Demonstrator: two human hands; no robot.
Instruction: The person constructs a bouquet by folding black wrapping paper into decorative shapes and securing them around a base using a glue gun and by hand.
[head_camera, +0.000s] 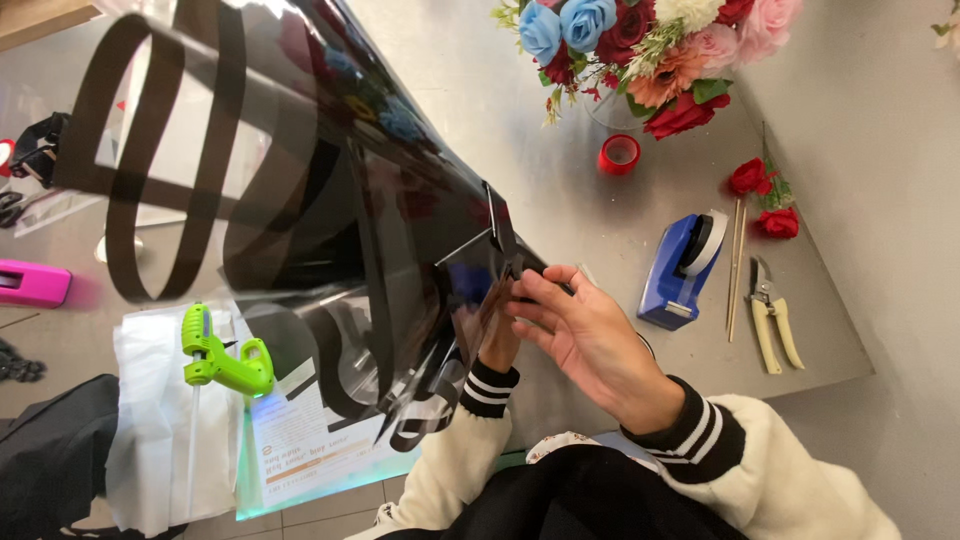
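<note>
Dark striped wrapping sheet (300, 200) rolled into a cone above the desk (560, 210); right hand (590, 335) pinches its overlapping edge, left hand (497, 345) grips underneath, keeping the roll from unwinding. Tape dispenser (683, 265) nearby.

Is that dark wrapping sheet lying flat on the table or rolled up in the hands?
Rolled up. The dark wrapping sheet curves into a cone, wide mouth raised, narrow end pinched between the right hand and left hand.
</note>
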